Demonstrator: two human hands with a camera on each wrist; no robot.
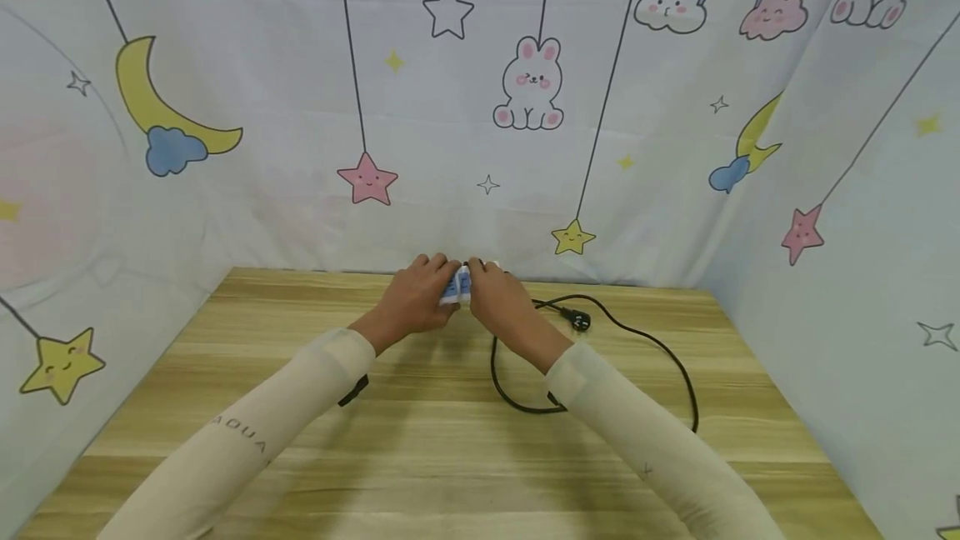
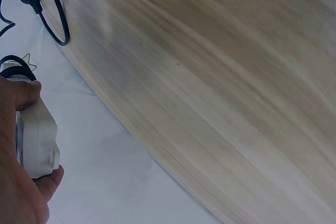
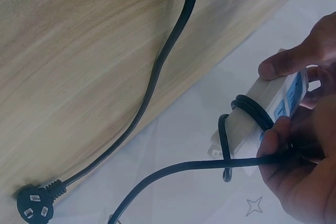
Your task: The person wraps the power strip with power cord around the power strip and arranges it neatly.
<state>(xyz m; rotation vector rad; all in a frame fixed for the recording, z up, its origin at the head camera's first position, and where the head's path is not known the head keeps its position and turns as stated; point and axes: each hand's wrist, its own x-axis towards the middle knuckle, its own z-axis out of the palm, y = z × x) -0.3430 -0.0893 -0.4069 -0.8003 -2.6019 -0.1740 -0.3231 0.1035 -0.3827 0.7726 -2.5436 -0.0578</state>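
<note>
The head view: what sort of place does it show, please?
Probably an indoor work nook: a wood-grain tabletop is bordered by cartoon-printed sheets, while the left hand holds a power strip and the right hand grips its black cord. Home or studio, I cannot tell.

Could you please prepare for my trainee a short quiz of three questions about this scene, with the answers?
1. True or false: the right hand is holding the plug.
2. Which thing loops around the strip?
A) A ribbon
B) The cord
C) A rubber glove
3. Fill in the colour: the left hand grips the strip, whose sockets sit in a ____ face.

Key:
1. False; the plug lies on the table.
2. B
3. blue
</note>
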